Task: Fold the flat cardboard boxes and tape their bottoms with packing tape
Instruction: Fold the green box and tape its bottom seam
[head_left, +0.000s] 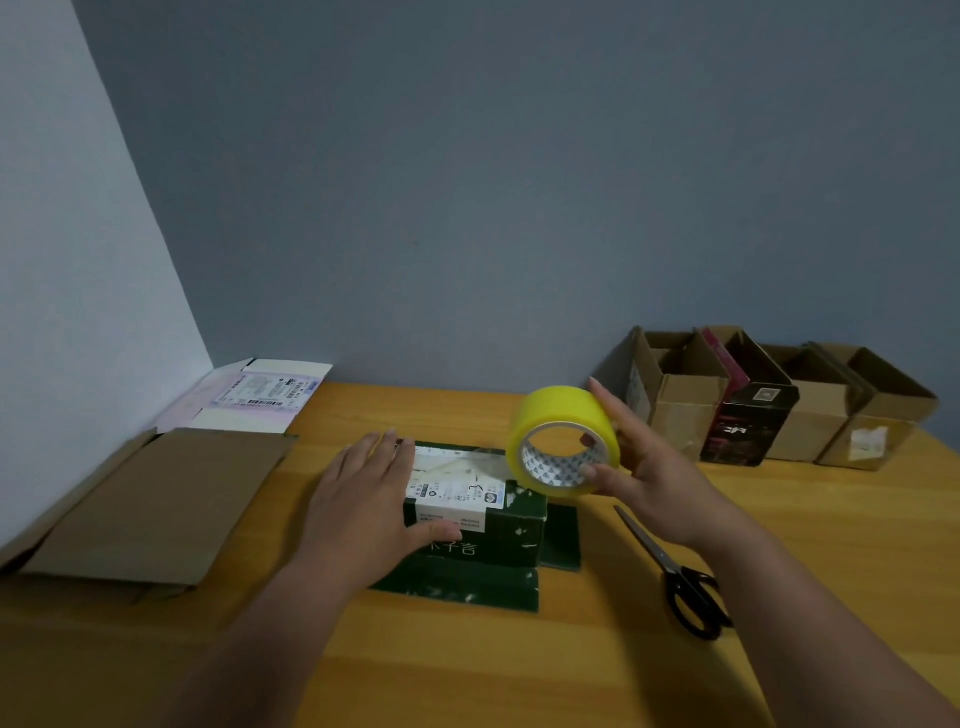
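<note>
I'm looking down at a yellow-orange wooden table (779, 545) pushed into a corner of blue-grey walls. At the far left lie the flat cardboard boxes (156, 499) waiting to be folded: a brown one on top of the pile, with a pale printed one (260, 395) behind it against the wall. They look light and stiff, and I'd lift them by a long edge so the creases don't buckle.

My left hand (363, 499) lies flat, fingers straight, pressing on the upturned bottom of the dark green box (483, 535), which sits in the middle of the table with its lower flaps splayed out on the wood. I judge the box to be light and hollow, likely to slide or cave in unless that palm holds the seam flaps down. A clear strip of tape appears to run from the box top up to the roll, though glare makes that hard to confirm.

My right hand (644, 467) grips the yellow tape roll (563, 441) just above the box's right end, thumb at the near rim, fingers spread behind. The roll is rigid and smooth; holding it by rim and core seems best for keeping tension.

Right of that, black-handled scissors (675, 571) lie on the table. Along the back right stand finished boxes (779, 410), open tops up.
</note>
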